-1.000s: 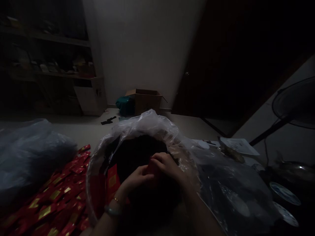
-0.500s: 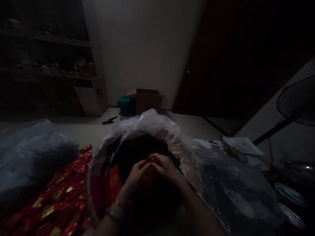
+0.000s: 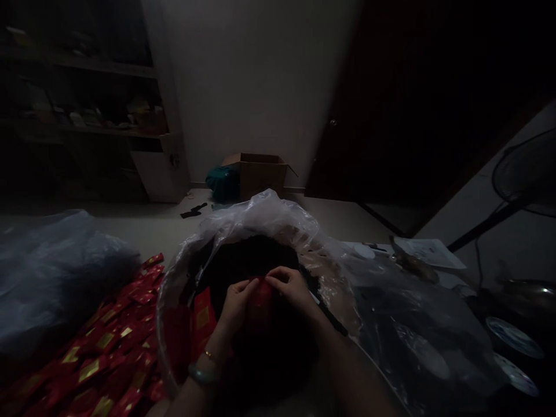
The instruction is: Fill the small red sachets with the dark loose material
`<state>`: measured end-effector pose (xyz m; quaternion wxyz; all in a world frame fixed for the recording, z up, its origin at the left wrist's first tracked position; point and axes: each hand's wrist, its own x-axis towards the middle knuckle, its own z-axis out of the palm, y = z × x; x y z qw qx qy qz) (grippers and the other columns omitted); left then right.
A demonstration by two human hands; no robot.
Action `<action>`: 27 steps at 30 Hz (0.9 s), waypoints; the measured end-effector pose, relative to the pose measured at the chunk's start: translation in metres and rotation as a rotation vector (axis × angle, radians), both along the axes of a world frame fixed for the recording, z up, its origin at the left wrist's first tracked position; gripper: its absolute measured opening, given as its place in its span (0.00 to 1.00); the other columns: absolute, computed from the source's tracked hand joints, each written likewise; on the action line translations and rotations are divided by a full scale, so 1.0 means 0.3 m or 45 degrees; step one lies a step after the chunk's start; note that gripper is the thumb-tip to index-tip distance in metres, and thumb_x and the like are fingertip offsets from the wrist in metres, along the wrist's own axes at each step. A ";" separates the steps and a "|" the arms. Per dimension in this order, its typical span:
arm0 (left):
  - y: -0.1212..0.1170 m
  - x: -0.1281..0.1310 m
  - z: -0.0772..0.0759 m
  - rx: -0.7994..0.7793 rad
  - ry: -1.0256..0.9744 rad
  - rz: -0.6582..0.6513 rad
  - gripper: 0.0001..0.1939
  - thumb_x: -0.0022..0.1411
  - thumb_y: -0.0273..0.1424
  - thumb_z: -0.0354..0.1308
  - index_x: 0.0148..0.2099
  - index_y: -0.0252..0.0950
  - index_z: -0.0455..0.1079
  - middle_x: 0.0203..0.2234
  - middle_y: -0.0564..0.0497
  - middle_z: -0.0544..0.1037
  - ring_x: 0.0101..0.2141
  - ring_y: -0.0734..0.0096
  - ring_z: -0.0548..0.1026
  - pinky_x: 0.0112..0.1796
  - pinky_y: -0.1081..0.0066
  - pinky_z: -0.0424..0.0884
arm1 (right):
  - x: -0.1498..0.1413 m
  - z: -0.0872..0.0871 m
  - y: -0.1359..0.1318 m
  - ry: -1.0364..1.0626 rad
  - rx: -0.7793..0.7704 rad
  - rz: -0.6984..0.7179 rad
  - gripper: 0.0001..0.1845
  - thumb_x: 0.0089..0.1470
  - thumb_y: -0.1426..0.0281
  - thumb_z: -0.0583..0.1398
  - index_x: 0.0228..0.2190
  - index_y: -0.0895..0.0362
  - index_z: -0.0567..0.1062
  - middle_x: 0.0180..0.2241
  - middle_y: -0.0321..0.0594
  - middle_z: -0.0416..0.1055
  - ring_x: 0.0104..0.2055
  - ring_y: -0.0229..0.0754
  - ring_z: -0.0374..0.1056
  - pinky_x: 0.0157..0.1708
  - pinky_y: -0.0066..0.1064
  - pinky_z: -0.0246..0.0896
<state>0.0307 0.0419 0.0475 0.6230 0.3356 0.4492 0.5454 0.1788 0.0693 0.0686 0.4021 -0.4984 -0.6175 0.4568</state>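
My left hand (image 3: 237,301) and my right hand (image 3: 290,288) meet over the dark opening of a big clear plastic bag (image 3: 260,223). Between them they pinch the top edge of a small red packet (image 3: 260,295), thumbs and fingertips pressed together on it. The packet hangs upright below my fingers, over the bag's dark contents. A red packet with a gold square (image 3: 202,315) leans inside the bag's left rim, close to my left wrist, which wears bracelets.
Many red and gold packets (image 3: 95,359) lie spread at the lower left. A grey plastic bag (image 3: 52,272) sits left. A cardboard box (image 3: 258,174) stands by the far wall. Papers (image 3: 428,252), plates (image 3: 512,341) and a fan (image 3: 527,174) are at the right. Shelves (image 3: 87,116) stand at the back left.
Both hands have lifted slightly and drawn closer, from holding the packet low to pinching its top edge so it hangs upright. The view shifted a little.
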 end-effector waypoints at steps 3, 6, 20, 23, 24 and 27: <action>-0.002 0.000 0.012 -0.004 0.019 0.009 0.21 0.35 0.46 0.69 0.23 0.31 0.74 0.14 0.55 0.72 0.17 0.78 0.65 0.19 0.78 0.58 | -0.003 0.000 -0.001 0.002 -0.048 0.038 0.11 0.40 0.63 0.64 0.26 0.59 0.77 0.25 0.36 0.74 0.29 0.40 0.69 0.30 0.29 0.62; -0.001 -0.002 0.019 0.007 0.073 -0.007 0.22 0.36 0.46 0.69 0.22 0.31 0.74 0.13 0.55 0.72 0.16 0.78 0.65 0.19 0.78 0.57 | -0.004 -0.007 0.002 -0.006 -0.045 -0.017 0.10 0.40 0.64 0.65 0.22 0.59 0.77 0.22 0.36 0.74 0.28 0.40 0.69 0.31 0.29 0.62; -0.017 0.009 0.010 -0.500 -0.336 -0.409 0.30 0.57 0.53 0.49 0.28 0.29 0.72 0.16 0.46 0.76 0.17 0.66 0.74 0.21 0.71 0.69 | -0.012 -0.026 0.001 0.039 0.094 -0.091 0.06 0.41 0.67 0.63 0.20 0.58 0.73 0.20 0.34 0.71 0.24 0.37 0.67 0.25 0.27 0.61; -0.010 0.009 0.017 -0.549 -0.292 -0.406 0.36 0.60 0.55 0.40 0.27 0.28 0.71 0.15 0.45 0.76 0.14 0.67 0.73 0.19 0.71 0.69 | -0.006 -0.016 -0.004 -0.022 0.118 -0.035 0.05 0.43 0.69 0.62 0.21 0.58 0.74 0.20 0.33 0.71 0.23 0.36 0.66 0.24 0.26 0.60; -0.008 0.008 0.018 -0.543 -0.300 -0.406 0.36 0.61 0.55 0.39 0.28 0.28 0.72 0.16 0.45 0.76 0.14 0.68 0.73 0.18 0.71 0.69 | -0.003 -0.012 -0.004 -0.047 0.110 -0.024 0.05 0.43 0.69 0.62 0.21 0.58 0.74 0.20 0.33 0.71 0.23 0.36 0.66 0.24 0.26 0.60; -0.005 0.007 0.014 -0.524 -0.344 -0.450 0.34 0.61 0.53 0.40 0.31 0.28 0.72 0.18 0.45 0.78 0.15 0.68 0.74 0.18 0.72 0.69 | 0.011 -0.001 0.000 -0.161 0.116 -0.022 0.04 0.43 0.71 0.62 0.21 0.58 0.75 0.21 0.34 0.72 0.25 0.37 0.67 0.26 0.26 0.61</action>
